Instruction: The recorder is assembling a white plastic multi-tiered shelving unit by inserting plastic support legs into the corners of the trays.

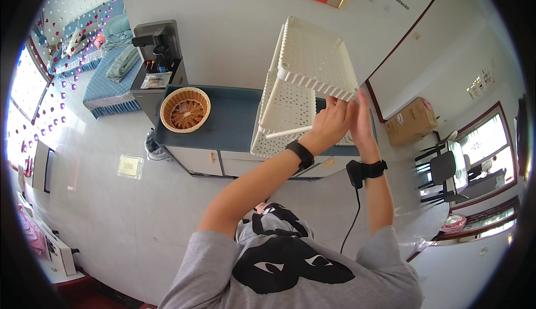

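A white plastic tiered rack (319,52) with perforated shelves stands on a dark-topped cabinet (234,108). Its top tray sits higher and looks tilted over the lower tiers. My left hand (330,123) has its fingers bent and pressed at the tray's near right corner. Right beside it, my right hand (363,123) reaches up along the outer side of the same corner. Both hands touch there, and what lies between their fingers is mostly hidden. A white bar (289,132) juts out left of my left wrist.
A round wicker basket (185,109) sits on the cabinet's left end. Beyond it is a black coffee machine (158,46) on a grey stand. A cardboard box (412,122) is on the floor at right. A black cable (350,228) hangs from my right wrist strap.
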Action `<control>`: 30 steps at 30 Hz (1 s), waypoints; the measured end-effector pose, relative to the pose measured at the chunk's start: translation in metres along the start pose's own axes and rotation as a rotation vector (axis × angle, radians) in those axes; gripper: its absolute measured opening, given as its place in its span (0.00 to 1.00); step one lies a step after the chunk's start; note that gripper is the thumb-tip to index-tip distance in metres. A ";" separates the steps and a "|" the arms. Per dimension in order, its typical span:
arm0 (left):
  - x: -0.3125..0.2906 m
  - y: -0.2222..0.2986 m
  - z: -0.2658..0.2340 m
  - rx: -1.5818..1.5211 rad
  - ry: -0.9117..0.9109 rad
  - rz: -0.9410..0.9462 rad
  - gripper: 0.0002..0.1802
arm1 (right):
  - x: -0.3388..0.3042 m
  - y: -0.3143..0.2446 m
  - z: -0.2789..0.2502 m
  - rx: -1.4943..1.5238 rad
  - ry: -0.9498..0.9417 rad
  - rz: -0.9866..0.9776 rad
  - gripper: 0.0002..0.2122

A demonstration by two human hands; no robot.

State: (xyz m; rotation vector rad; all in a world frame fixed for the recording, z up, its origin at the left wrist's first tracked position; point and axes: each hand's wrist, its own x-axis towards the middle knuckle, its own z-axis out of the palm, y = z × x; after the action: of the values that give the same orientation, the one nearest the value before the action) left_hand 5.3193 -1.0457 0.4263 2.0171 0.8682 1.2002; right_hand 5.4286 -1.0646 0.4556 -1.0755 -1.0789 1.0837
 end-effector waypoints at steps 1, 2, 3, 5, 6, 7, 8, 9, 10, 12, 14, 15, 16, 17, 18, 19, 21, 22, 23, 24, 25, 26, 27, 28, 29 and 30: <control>-0.007 -0.004 -0.004 0.094 0.011 0.136 0.18 | 0.000 -0.002 0.009 -0.161 0.042 -0.069 0.26; -0.012 0.001 -0.008 0.083 0.003 0.141 0.18 | -0.003 -0.010 0.016 -0.124 0.044 -0.009 0.25; -0.020 0.005 -0.014 0.059 0.024 0.041 0.18 | 0.001 -0.005 0.010 -0.128 0.055 -0.008 0.25; -0.037 0.018 -0.029 0.043 0.042 -0.051 0.18 | 0.020 0.009 -0.006 -0.091 0.196 -0.108 0.22; -0.050 0.020 -0.037 0.055 -0.045 0.008 0.17 | 0.027 0.014 -0.009 -0.050 0.249 -0.114 0.18; -0.062 0.020 -0.048 0.063 -0.147 0.069 0.17 | 0.029 0.015 -0.017 -0.039 0.271 -0.115 0.18; -0.070 0.019 -0.060 0.070 -0.168 0.068 0.17 | 0.035 0.017 -0.030 -0.028 0.196 -0.133 0.17; -0.074 0.020 -0.071 0.027 -0.205 0.065 0.16 | 0.042 0.019 -0.044 -0.016 0.125 -0.153 0.17; -0.076 0.024 -0.082 -0.026 -0.250 0.069 0.14 | 0.049 0.019 -0.059 0.019 0.119 -0.148 0.15; -0.068 0.025 -0.112 -0.066 -0.208 -0.067 0.09 | 0.070 0.018 -0.072 0.050 0.235 -0.151 0.15; -0.056 0.001 -0.133 -0.022 0.031 -0.035 0.06 | 0.089 0.015 -0.076 0.084 0.336 -0.146 0.15; -0.047 -0.019 -0.139 -0.051 0.127 -0.051 0.07 | 0.098 0.005 -0.074 0.103 0.243 -0.158 0.14; -0.032 -0.019 -0.149 -0.031 0.103 -0.182 0.10 | 0.104 -0.002 -0.085 0.119 0.170 -0.177 0.14; -0.020 -0.039 -0.158 -0.044 0.114 -0.133 0.12 | 0.115 -0.004 -0.095 0.139 0.187 -0.178 0.14; -0.007 -0.050 -0.164 -0.045 0.144 -0.125 0.14 | 0.126 -0.006 -0.110 0.161 0.113 -0.160 0.14; 0.008 -0.062 -0.170 -0.060 0.138 -0.175 0.15 | 0.135 -0.002 -0.125 0.187 0.044 -0.150 0.14; 0.036 -0.075 -0.173 -0.134 0.106 -0.265 0.15 | 0.146 0.019 -0.159 0.242 0.112 -0.173 0.14; 0.048 -0.088 -0.176 -0.102 0.098 -0.258 0.15 | 0.151 0.033 -0.165 0.230 0.140 -0.185 0.15; 0.062 -0.104 -0.177 -0.053 0.146 -0.233 0.18 | 0.156 0.045 -0.173 0.214 0.173 -0.200 0.15; 0.080 -0.107 -0.171 -0.020 0.188 -0.201 0.21 | 0.158 0.057 -0.200 -0.359 0.262 -0.391 0.16; 0.091 -0.105 -0.169 0.005 0.174 -0.202 0.21 | 0.153 0.055 -0.190 -0.333 0.272 -0.385 0.16; 0.099 -0.097 -0.170 -0.089 0.145 -0.283 0.26 | 0.136 0.031 -0.160 -0.064 0.247 -0.240 0.18; 0.110 -0.087 -0.163 -0.196 0.111 -0.357 0.32 | 0.117 0.000 -0.139 0.192 0.226 -0.102 0.19; 0.117 -0.081 -0.157 -0.145 0.078 -0.396 0.38 | 0.103 -0.016 -0.127 0.066 0.274 -0.072 0.21; 0.126 -0.082 -0.154 -0.136 0.058 -0.387 0.38 | 0.103 -0.018 -0.132 0.079 0.292 -0.078 0.21; 0.132 -0.084 -0.152 -0.128 -0.017 -0.403 0.39 | 0.103 -0.017 -0.137 -0.023 0.385 -0.059 0.22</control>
State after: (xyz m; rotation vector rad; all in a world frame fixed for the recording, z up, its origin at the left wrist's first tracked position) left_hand 5.2122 -0.8646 0.4846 1.6475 1.0964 0.9819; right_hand 5.5793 -0.9815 0.4658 -1.2043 -0.8102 0.7774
